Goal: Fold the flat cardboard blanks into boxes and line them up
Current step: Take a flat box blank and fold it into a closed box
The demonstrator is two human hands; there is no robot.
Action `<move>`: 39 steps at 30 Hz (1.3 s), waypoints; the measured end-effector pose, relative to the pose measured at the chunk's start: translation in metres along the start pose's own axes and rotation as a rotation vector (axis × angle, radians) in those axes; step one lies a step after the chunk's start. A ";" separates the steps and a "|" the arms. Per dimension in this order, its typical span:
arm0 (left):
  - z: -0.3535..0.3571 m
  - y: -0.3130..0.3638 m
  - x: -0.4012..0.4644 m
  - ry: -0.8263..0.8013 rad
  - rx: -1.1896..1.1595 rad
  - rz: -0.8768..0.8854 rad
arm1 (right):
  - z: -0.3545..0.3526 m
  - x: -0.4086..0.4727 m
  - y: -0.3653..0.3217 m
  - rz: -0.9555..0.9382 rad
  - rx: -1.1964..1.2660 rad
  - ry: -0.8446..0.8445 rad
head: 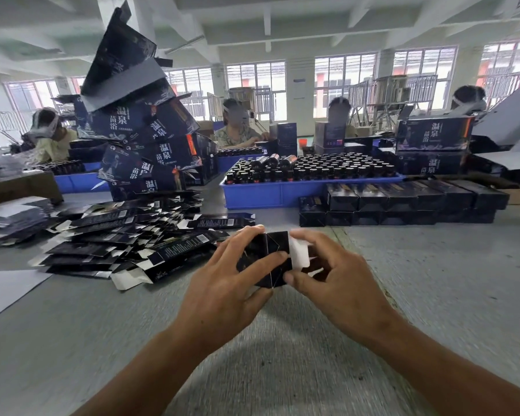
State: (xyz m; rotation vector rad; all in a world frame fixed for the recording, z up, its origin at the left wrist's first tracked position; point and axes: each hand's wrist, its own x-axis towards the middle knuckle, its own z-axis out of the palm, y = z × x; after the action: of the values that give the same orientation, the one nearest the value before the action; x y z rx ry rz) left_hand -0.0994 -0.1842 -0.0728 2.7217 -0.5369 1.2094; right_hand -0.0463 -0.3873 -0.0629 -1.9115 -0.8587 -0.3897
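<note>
Between both hands, half-folded box.

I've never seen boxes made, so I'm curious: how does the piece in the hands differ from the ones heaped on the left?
The box in the hands is opened into a hollow shape with a white flap sticking out; the flat blanks lie collapsed. It is held off the table by the left hand and right hand; the blanks rest in a loose pile. Both are dark printed cardboard.

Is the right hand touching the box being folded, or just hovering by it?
Touching. The head view shows the right hand with its thumb and fingers pinching the white flap of the box.
</note>
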 end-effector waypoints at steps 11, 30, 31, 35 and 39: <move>-0.004 0.006 -0.002 0.047 -0.078 -0.046 | 0.000 0.003 -0.003 0.150 0.349 -0.017; 0.000 0.029 0.005 0.036 -0.162 -0.189 | 0.001 0.000 -0.009 0.139 0.160 0.122; 0.000 0.029 0.005 0.042 -0.164 -0.185 | 0.002 0.000 -0.010 0.132 0.119 0.142; -0.001 0.029 0.005 0.050 -0.168 -0.177 | 0.004 -0.001 -0.013 0.102 0.041 0.166; -0.001 0.028 0.004 0.054 -0.162 -0.183 | 0.003 0.000 -0.012 0.119 0.091 0.131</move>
State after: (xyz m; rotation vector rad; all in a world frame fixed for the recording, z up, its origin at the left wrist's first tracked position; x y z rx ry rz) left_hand -0.1073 -0.2107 -0.0704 2.5319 -0.3532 1.1373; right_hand -0.0547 -0.3817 -0.0566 -1.8213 -0.6625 -0.3921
